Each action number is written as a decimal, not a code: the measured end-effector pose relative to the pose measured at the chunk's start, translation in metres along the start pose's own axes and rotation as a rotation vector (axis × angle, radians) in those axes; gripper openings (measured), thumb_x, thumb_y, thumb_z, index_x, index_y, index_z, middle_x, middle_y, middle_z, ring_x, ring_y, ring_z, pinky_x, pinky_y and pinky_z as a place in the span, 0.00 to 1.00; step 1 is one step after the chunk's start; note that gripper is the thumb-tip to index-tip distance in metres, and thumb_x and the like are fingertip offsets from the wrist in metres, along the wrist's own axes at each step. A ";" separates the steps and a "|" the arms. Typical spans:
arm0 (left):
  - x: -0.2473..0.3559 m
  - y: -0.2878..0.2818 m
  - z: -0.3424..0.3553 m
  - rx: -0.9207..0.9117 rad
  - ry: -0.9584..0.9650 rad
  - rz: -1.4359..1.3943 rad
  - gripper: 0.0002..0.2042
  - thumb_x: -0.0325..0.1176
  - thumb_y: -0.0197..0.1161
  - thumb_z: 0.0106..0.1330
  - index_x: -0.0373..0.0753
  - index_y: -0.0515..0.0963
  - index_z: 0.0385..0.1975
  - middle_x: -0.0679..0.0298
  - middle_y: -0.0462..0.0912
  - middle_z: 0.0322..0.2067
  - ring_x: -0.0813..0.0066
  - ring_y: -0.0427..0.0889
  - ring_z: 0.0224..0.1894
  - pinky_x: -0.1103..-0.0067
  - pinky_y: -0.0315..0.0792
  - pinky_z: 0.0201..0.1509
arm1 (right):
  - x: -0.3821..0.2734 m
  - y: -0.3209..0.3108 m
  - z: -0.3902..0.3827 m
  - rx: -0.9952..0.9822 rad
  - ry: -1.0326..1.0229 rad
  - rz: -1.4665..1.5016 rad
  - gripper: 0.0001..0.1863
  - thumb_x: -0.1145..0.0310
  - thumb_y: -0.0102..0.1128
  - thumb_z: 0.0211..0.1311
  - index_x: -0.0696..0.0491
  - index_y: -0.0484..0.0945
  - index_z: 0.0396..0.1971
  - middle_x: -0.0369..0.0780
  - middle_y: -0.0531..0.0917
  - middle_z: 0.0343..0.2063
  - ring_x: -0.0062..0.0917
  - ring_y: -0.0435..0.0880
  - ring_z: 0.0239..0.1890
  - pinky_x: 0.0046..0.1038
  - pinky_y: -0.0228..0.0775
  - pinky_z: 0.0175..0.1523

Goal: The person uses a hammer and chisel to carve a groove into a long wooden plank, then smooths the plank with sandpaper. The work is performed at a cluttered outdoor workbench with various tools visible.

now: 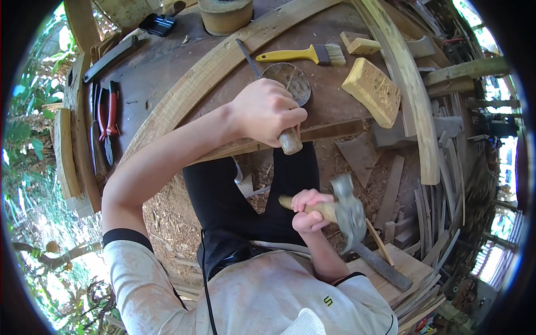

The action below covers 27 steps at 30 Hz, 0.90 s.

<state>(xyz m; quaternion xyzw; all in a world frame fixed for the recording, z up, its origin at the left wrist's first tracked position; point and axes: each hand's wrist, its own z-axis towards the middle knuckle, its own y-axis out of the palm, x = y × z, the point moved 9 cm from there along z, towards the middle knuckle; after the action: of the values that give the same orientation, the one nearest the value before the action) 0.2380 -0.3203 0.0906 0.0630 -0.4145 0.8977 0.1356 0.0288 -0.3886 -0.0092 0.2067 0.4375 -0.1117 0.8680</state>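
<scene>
My left hand point(271, 111) is closed around the wooden handle of a chisel point(290, 142). The chisel's narrow grey blade points to the far left, its tip over a long curved wooden board point(192, 81). Lower down, beside my right thigh, my right hand point(311, 211) grips the short handle of a hammer point(349, 215), whose metal head is smeared by motion. Just beyond my left hand stands a round can point(287, 78), partly hidden by the hand. A yellow-handled paintbrush point(304, 54) lies behind it.
Red-handled pliers point(109, 120) lie at the table's left. A rough wooden block point(373, 92) and a smaller block point(360, 43) rest on the right. A curved timber point(410, 84) spans the right side, above stacked offcuts point(441, 212). A wooden cylinder point(226, 17) stands at the back.
</scene>
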 end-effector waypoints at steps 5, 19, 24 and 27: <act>0.000 0.000 -0.001 -0.020 -0.019 -0.001 0.14 0.39 0.78 0.43 0.47 0.76 0.21 0.70 0.77 0.19 0.67 0.81 0.24 0.70 0.73 0.29 | 0.010 0.000 -0.008 -0.249 0.215 -0.295 0.10 0.62 0.48 0.80 0.55 0.66 0.42 0.37 0.69 0.20 0.19 0.64 0.14 0.23 0.63 0.20; -0.009 0.000 -0.002 -0.039 -0.070 0.026 0.14 0.39 0.74 0.41 0.44 0.73 0.19 0.64 0.78 0.17 0.58 0.84 0.24 0.62 0.76 0.29 | 0.023 -0.004 -0.012 -0.228 0.239 -0.415 0.22 0.48 0.50 0.84 0.54 0.64 0.42 0.37 0.69 0.21 0.18 0.66 0.16 0.22 0.63 0.21; -0.009 -0.002 -0.001 0.007 -0.050 -0.010 0.14 0.40 0.74 0.42 0.44 0.73 0.20 0.64 0.77 0.17 0.59 0.83 0.24 0.63 0.76 0.29 | 0.019 0.004 -0.016 -0.112 0.201 -0.180 0.21 0.50 0.51 0.83 0.56 0.66 0.42 0.37 0.70 0.22 0.18 0.66 0.17 0.22 0.63 0.21; -0.005 -0.008 -0.004 0.054 -0.007 0.016 0.16 0.40 0.74 0.43 0.44 0.71 0.20 0.66 0.76 0.17 0.60 0.81 0.23 0.64 0.76 0.28 | 0.025 0.006 -0.024 -0.182 0.413 -0.229 0.23 0.47 0.51 0.84 0.56 0.66 0.43 0.37 0.70 0.23 0.18 0.67 0.18 0.22 0.63 0.21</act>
<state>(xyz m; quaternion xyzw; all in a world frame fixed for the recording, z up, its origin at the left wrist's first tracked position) 0.2453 -0.3132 0.0929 0.0664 -0.3911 0.9094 0.1253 0.0287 -0.3721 -0.0409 0.0950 0.6345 -0.1248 0.7568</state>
